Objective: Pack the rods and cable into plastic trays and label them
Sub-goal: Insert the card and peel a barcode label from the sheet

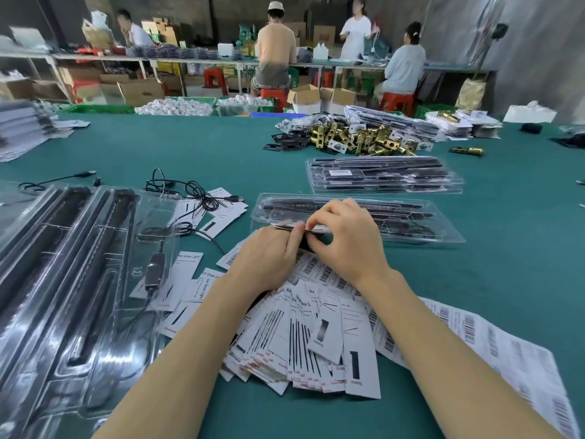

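Green cloth covers a long packing table (158, 147) in a busy workshop, where other workers sit at benches along the top of the frame. At far left, clear plastic trays (72, 280) hold dark rods (104, 274) lying along a diagonal from lower left to upper centre, with a loose black cable (190, 188) coiled just beyond them. Printed cards (304, 337) are fanned out at centre bottom, beside barcode label sheets (493, 343) trailing to the lower right. At centre, the left hand (269, 258) and right hand (345, 236) meet at the near left edge of a packed tray (411, 217), fingers of both curled and pinching a small label (313, 229) held between them; whether it is already stuck down cannot be told. That tray's long axis runs left to right across the frame, directly beyond the hands, and both hands are about equally close to it. A stack of finished trays (383, 175) sits farther back, upper right of centre, near a heap of brass lock parts (357, 137).
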